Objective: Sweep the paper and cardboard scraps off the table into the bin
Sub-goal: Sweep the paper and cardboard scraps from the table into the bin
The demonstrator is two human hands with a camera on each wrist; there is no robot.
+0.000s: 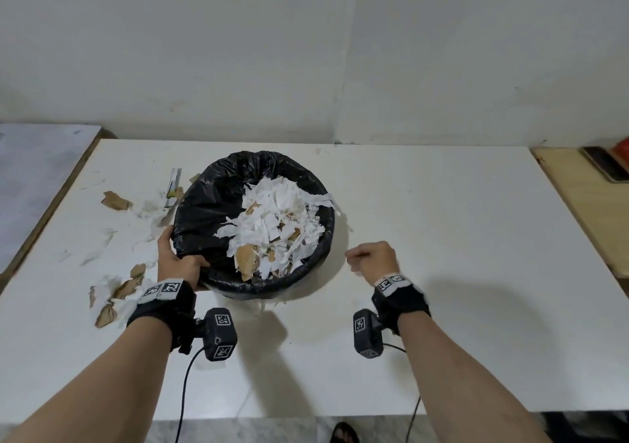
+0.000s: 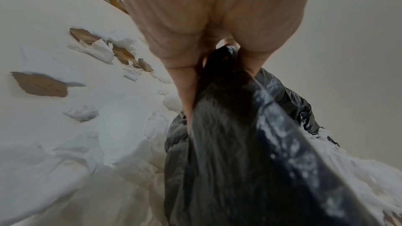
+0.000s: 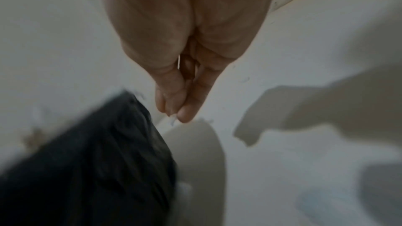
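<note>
The left hand (image 1: 177,259) grips the near-left rim of the bin (image 1: 253,225), which stands mid-table, part filled. The right hand (image 1: 371,259) hangs clenched, apparently empty. Scraps (image 1: 119,286) remain left of the bin: steady the rim, sweep them toward it.

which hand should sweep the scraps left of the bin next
Probably the right hand: it holds no bin, though it must cross over. The left hand grips the bin rim beside the scraps.
</note>
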